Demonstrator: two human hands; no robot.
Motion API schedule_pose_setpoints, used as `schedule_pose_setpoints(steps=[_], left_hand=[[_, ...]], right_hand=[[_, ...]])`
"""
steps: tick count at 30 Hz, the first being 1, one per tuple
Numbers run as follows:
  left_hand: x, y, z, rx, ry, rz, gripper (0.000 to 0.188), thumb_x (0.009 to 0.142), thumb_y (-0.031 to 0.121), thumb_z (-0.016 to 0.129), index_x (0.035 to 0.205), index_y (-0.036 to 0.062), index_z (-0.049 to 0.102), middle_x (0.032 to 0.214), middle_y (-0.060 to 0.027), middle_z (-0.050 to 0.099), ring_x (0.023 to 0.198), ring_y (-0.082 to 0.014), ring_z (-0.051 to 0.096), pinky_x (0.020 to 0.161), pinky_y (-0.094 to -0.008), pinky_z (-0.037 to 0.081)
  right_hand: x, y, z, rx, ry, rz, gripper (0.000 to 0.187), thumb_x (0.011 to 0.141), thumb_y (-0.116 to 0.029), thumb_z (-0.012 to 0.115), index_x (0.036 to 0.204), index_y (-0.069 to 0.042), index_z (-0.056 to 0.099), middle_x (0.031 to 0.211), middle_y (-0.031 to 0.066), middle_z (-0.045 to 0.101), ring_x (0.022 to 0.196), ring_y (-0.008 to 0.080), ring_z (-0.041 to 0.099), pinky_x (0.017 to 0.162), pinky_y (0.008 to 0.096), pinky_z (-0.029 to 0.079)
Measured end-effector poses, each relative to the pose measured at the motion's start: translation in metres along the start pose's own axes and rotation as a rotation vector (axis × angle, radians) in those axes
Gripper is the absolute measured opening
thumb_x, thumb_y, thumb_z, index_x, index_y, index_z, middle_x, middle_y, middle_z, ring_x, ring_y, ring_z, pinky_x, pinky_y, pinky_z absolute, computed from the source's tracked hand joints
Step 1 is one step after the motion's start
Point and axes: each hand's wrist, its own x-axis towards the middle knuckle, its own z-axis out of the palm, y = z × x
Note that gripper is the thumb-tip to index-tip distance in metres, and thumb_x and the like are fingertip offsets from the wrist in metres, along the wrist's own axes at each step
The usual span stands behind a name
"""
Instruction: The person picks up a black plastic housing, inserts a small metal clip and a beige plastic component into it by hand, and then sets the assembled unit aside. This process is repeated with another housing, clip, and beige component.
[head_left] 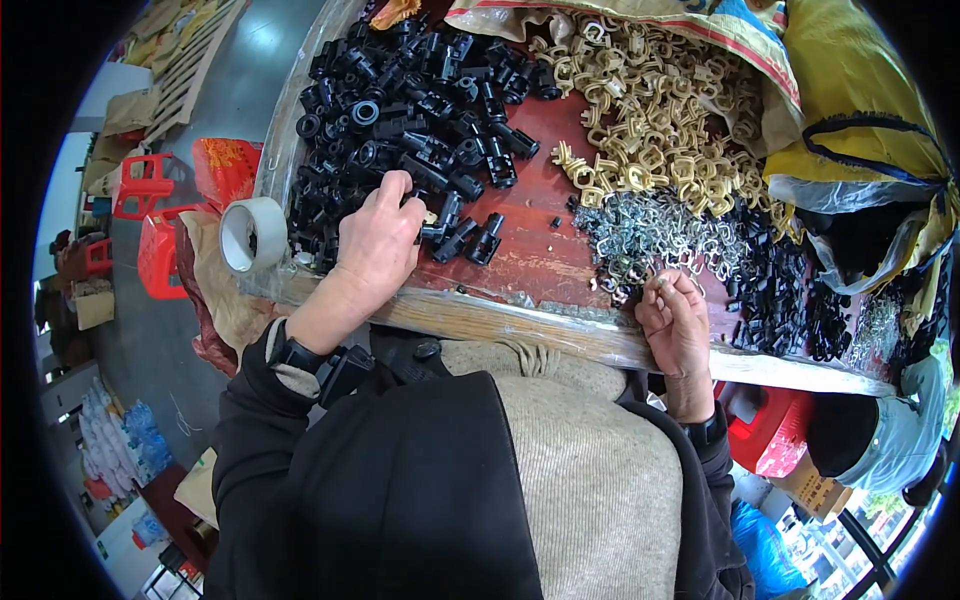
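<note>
My left hand (380, 240) rests palm down on the near edge of a heap of black plastic fittings (410, 100), its fingers closing around one black piece. My right hand (675, 320) sits at the table's front edge with its fingers curled, pinching a small metal clip next to a pile of silvery wire clips (650, 230). Behind those lies a heap of tan plastic pieces (650, 110). A few loose black fittings (470, 240) lie between my hands on the red tabletop (550, 260).
A roll of clear tape (252, 232) sits at the table's left corner. Small black parts (790, 290) pile up at the right, beside yellow sacks (860, 90). Red plastic stools (150, 220) stand on the floor to the left. Another person (870, 430) sits at the lower right.
</note>
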Motion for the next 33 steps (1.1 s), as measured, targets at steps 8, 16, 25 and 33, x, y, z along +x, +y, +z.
schedule_pose_setpoints(steps=[8, 16, 25, 33], left_hand=[[0.002, -0.001, -0.007, -0.153, 0.176, 0.041, 0.021, 0.056, 0.003, 0.062, 0.076, 0.0028, 0.055, 0.094, -0.0084, 0.047, 0.074, -0.0247, 0.055, 0.058, -0.034, 0.046], [0.083, 0.035, -0.036, -0.429, 0.324, 0.301, 0.02, 0.059, 0.004, 0.061, 0.078, 0.0035, 0.055, 0.081, -0.0102, 0.055, 0.069, -0.0272, 0.056, 0.058, -0.0344, 0.045], [0.043, 0.044, 0.005, -0.542, -0.13, 0.483, 0.015, 0.06, 0.007, 0.061, 0.074, 0.0066, 0.055, 0.077, -0.0069, 0.054, 0.07, -0.0223, 0.054, 0.055, -0.0318, 0.045], [0.02, 0.013, 0.012, -0.136, -0.101, 0.567, 0.014, 0.058, 0.006, 0.062, 0.069, 0.0072, 0.053, 0.075, -0.0043, 0.052, 0.07, -0.0206, 0.051, 0.051, -0.0288, 0.044]], right_hand=[[0.0, -0.001, -0.002, 0.009, 0.007, 0.007, 0.007, 0.083, -0.009, 0.047, 0.082, -0.003, 0.05, 0.071, 0.0045, 0.05, 0.049, 0.0058, 0.034, 0.045, 0.0168, 0.028], [0.0, 0.002, -0.002, 0.012, -0.004, -0.001, 0.008, 0.083, -0.01, 0.048, 0.081, -0.003, 0.049, 0.071, 0.0041, 0.048, 0.051, 0.006, 0.034, 0.046, 0.0171, 0.028], [0.0, -0.002, -0.004, 0.056, -0.069, -0.002, 0.007, 0.083, -0.009, 0.048, 0.082, -0.003, 0.049, 0.072, 0.0044, 0.048, 0.054, 0.0064, 0.036, 0.047, 0.0177, 0.029], [0.001, 0.001, -0.005, 0.031, -0.027, -0.004, 0.006, 0.083, -0.009, 0.048, 0.082, -0.002, 0.049, 0.074, 0.0046, 0.049, 0.055, 0.0062, 0.036, 0.047, 0.0177, 0.029]])
